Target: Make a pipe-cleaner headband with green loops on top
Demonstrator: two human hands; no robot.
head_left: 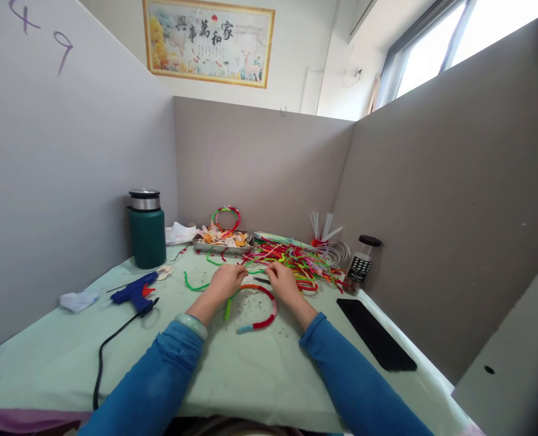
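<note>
1. A thin green strand [257, 272] is held between the left fingers [242, 272] and right fingers [269, 270]; both pairs look pinched together on it.
2. The strand could be kinked or lost from the grip if it is pulled unevenly.
3. It could be snagged in the heap of strands [291, 257], just beyond the right fingers, if it is swung that way.
4. The curved band [275, 309], laid on the tabletop [260, 378] just nearer than the fingers, could be bent if it is knocked.
5. The band is left open-ended, wrapped in orange, red and pale blue fuzz.
</note>
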